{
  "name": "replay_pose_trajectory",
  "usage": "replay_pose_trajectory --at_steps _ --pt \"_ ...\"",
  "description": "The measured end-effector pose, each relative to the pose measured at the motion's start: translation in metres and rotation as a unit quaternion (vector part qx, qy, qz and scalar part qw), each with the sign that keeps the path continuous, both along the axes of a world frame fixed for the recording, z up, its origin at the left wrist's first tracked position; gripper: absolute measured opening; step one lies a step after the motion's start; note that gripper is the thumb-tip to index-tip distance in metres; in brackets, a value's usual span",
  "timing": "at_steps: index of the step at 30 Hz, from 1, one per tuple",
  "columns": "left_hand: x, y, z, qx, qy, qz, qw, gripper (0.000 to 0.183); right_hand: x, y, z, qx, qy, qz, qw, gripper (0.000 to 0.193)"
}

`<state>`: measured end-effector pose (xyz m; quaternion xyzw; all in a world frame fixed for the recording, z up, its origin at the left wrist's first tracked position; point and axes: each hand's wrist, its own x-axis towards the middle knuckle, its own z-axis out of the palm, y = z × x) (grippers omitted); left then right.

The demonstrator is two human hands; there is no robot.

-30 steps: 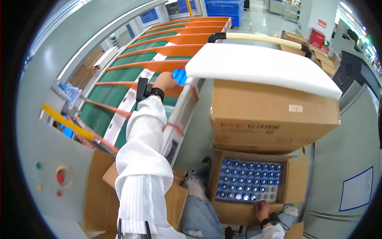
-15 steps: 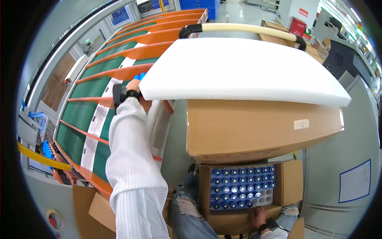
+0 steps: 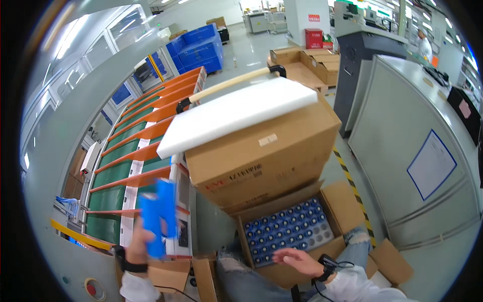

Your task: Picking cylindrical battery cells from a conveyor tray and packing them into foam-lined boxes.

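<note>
My left hand [image 3: 138, 242] is closed around blue cylindrical battery cells [image 3: 166, 209], held up beside the conveyor's near side. Motion smears them, so their exact number does not show. Below and to the right stands an open carton [image 3: 344, 205] between my knees. Rows of upright blue cells [image 3: 271, 227] fill most of the pale tray inside it, and several bare round pockets [image 3: 322, 234] show at its right end. Over the tray's near edge hovers my right hand [image 3: 298, 260], fingers stretched out and holding nothing.
A green conveyor [image 3: 108, 209] with orange dividers [image 3: 151, 132] runs along the left. Behind the open carton stands a large closed carton [image 3: 266, 161] topped by a white foam sheet [image 3: 241, 113]. Grey cabinet panels [image 3: 387, 146] rise on the right. Blue crates [image 3: 198, 48] stand farther back.
My left hand has come back from beside the foam sheet, bringing blue cells toward me. My right hand has lifted from the carton's near wall and opened. The view has swung right.
</note>
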<state>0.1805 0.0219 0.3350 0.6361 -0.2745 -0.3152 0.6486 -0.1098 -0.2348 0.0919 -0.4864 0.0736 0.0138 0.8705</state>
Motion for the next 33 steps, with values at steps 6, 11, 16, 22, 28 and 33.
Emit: replay_pose_trajectory --at_steps 6,11,16,22,28,33 --pt "-0.118 -0.101 -0.093 0.219 0.111 -0.373 0.895 0.044 -0.024 0.022 0.056 0.078 -0.056 -0.062 0.993 0.043" --pt "-0.171 -0.2 -0.137 0.291 0.053 -0.452 0.842 0.047 -0.063 -0.024 0.019 0.129 0.052 -0.274 0.952 0.044" --pt "-0.165 -0.25 -0.196 0.39 -0.01 -0.427 0.816 0.042 -0.109 -0.133 -0.001 -0.121 0.292 -0.27 0.909 0.04" --pt "-0.171 -0.241 -0.326 0.411 -0.252 -0.356 0.801 0.041 -0.079 -0.155 -0.089 -0.58 0.396 0.01 0.712 0.045" --pt "-0.223 -0.295 -0.389 0.399 -0.285 -0.267 0.83 0.041 -0.056 -0.163 -0.203 -0.654 0.445 -0.011 0.611 0.036" --pt "-0.218 -0.316 -0.437 0.462 -0.303 -0.156 0.819 0.043 -0.017 -0.144 -0.191 -0.722 0.405 -0.019 0.56 0.033"
